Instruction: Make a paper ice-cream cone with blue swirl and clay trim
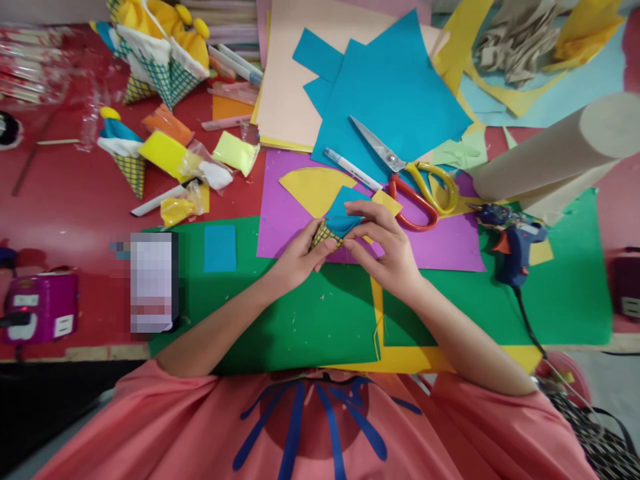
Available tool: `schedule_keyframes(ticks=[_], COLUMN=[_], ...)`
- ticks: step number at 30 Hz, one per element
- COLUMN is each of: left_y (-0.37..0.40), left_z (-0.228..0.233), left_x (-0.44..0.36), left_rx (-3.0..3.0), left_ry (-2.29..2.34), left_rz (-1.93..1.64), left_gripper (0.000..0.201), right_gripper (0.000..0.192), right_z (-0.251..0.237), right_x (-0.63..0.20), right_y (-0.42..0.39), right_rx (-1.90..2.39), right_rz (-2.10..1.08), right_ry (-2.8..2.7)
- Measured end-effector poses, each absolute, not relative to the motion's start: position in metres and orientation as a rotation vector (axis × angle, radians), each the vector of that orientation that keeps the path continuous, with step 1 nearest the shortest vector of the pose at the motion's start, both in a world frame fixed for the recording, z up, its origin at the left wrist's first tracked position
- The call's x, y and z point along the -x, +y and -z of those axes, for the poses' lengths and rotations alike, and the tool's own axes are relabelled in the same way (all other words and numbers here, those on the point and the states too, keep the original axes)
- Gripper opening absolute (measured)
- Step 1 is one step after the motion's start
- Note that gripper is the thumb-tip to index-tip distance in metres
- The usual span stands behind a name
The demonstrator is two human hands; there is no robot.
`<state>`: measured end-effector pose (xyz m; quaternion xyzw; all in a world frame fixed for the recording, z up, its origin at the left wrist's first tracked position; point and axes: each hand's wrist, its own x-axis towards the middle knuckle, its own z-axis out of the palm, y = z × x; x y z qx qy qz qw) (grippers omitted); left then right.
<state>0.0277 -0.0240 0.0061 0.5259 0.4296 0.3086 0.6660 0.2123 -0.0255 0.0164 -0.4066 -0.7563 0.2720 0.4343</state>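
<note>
A small paper cone (pixel 326 236) with a yellow and dark lattice pattern is gripped in my left hand (pixel 303 257), fingers and thumb wrapped round it. Blue sheet material (pixel 345 223) sticks out of its wide end. My right hand (pixel 383 243) pinches this blue piece at the cone's opening; its thumb and fingertips touch the rim. Just behind lie a yellow fan-shaped piece (pixel 316 190) and a white marker (pixel 353 169). Scissors (pixel 395 163) with one red and one yellow handle rest beyond my right hand, blades apart.
Green sheets (pixel 305 327) and a purple sheet (pixel 435 250) cover the table. A glue gun (pixel 517 250) with a cord and a white roll (pixel 545 147) are right. Finished cones (pixel 167 60), clay packets (pixel 167 153) and a phone (pixel 153 283) are left. Blue sheets (pixel 395 87) lie at the back.
</note>
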Motion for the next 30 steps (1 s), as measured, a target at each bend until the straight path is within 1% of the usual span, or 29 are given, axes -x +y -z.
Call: schedule_keyframes(ticks=[5,14,19,21,23,26,30], left_y=[-0.025,-0.026,-0.028,-0.028,-0.027,-0.023,-0.018], left_z=[-0.005,-0.005,-0.003,-0.002,-0.002,-0.005,-0.009], left_x=[-0.028,-0.026,-0.025,-0.027,-0.028,-0.029,-0.026], left_rx=[-1.227,-1.317,-1.313,-1.262,-1.157,-0.954,-0.688], left_ry=[0.978,1.058,1.11,1.129,1.114,0.992,0.848], left_rz=[-0.715,-0.698,-0.701,-0.72,-0.702,-0.661,-0.638], left_gripper=[0.04,0.045,0.051,0.054,0.054,0.05,0.043], right_gripper=[0.006,0.009,0.009,0.007,0.005,0.016,0.015], right_z=[-0.015,-0.017,-0.016,-0.015,-0.016,-0.017,-0.018], right_x=[-0.211,-0.209,-0.208,-0.207,-0.209,-0.216,-0.23], right_y=[-0.026,-0.027,-0.028,-0.028,-0.029,-0.027,-0.02], right_rx=[1.015,1.022,1.042,1.057,1.059,1.048,0.988], right_rz=[-0.673,-0.796,-0.756,-0.715,-0.692,-0.732,-0.753], right_ry=[-1.874,-1.777,-1.801,-1.795,-1.755,-1.656,-1.64])
